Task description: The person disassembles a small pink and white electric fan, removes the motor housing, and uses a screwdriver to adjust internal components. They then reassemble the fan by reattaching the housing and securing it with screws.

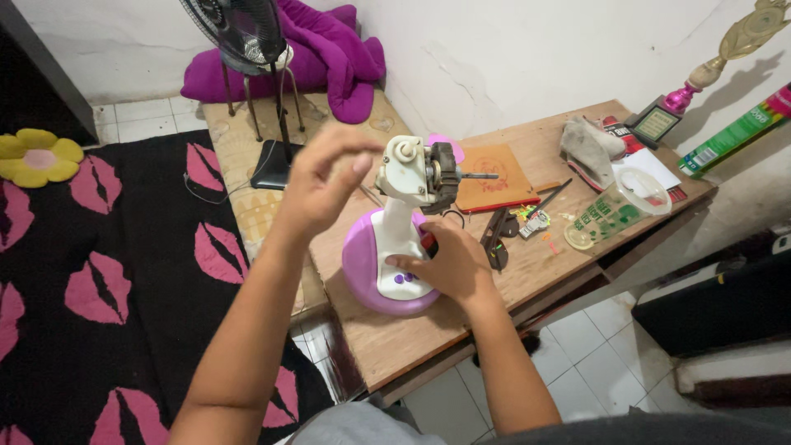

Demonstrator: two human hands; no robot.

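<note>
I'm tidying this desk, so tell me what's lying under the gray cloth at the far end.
Under the gray cloth a red-edged booklet pokes out, with white paper toward the near side, on the wooden table. Anything directly beneath the cloth is covered.

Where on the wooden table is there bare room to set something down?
The bare wood lies at the near end of the table, between the purple fan base and the near edge, and on the strip along its right edge below the right hand. Beyond that it is crowded: screwdrivers, clear jug, cloth, trophy.
</note>
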